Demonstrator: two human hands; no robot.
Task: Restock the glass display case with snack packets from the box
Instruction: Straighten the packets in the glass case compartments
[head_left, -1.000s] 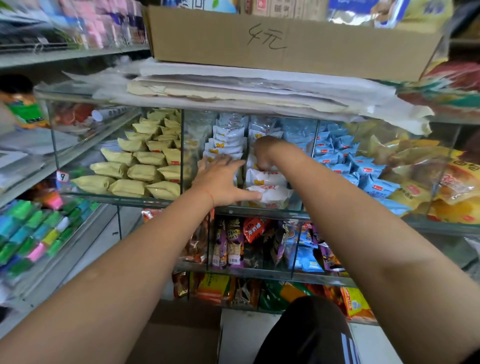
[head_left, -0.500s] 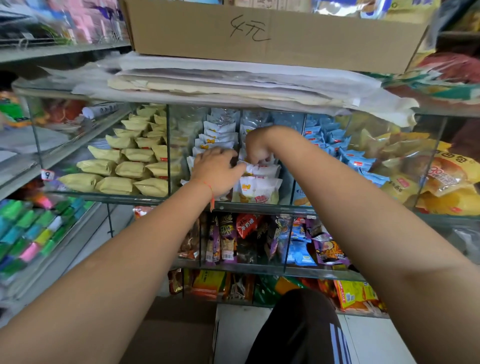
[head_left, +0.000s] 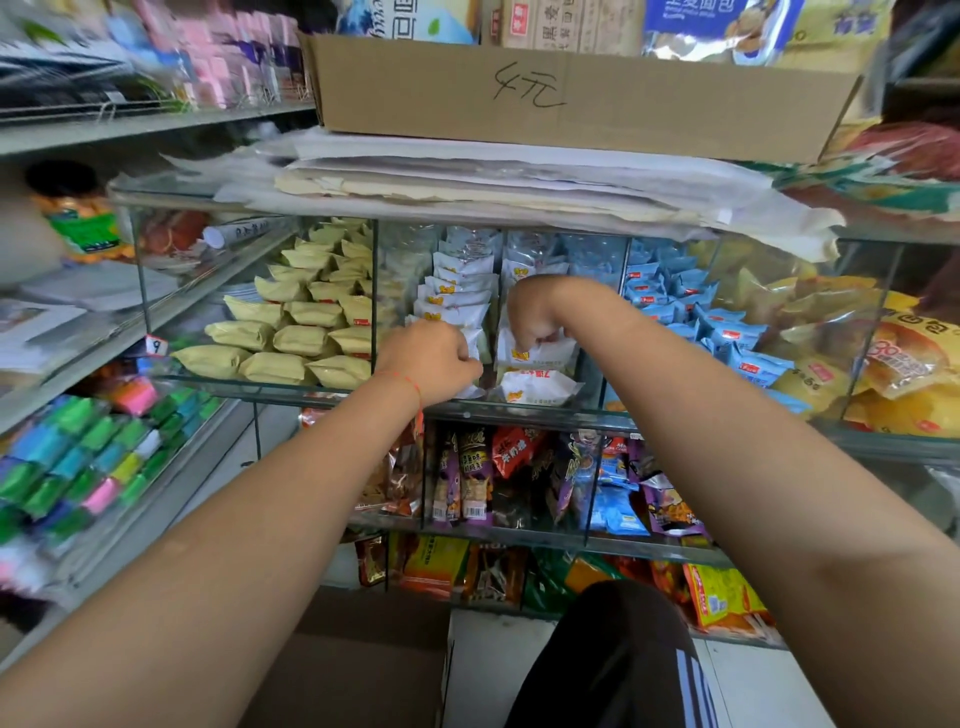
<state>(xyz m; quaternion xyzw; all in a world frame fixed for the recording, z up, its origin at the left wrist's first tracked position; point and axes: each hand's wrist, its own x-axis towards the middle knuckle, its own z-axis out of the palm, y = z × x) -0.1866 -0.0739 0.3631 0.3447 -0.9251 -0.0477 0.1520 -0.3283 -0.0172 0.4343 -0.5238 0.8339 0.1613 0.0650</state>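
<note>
Right at the middle of the glass display case (head_left: 519, 410), the white snack packets (head_left: 540, 387) sat stacked in two neighbouring compartments of the top tier, orange print on their fronts. The right hand (head_left: 532, 317) had dropped in from above with its wrist bent down, fingers curled and pinching the top edge of a white packet in the right-hand stack. The left hand (head_left: 434, 361) was at the front of the left-hand stack, fingers curled in against the packets there (whether it truly gripped one or only pressed on it, I could not tell, since the back of the hand hid the fingertips). A thin red string ran round that wrist.

Out to the left, the next compartment held rows of pale yellow packets (head_left: 301, 332), neatly lined up. To the right lay blue packets (head_left: 727, 332), and beyond them big clear bags of orange-yellow snacks (head_left: 893, 374). Below, the second tier was jammed with upright purple and red packets (head_left: 478, 478), and a third tier showed orange and green ones.

On top of the case rested a heap of papers (head_left: 519, 182), and on that a cardboard box (head_left: 571, 98) with handwriting on its front. Down at the bottom edge, a brown carton (head_left: 363, 670) stood beside a dark trouser knee with white stripes.
</note>
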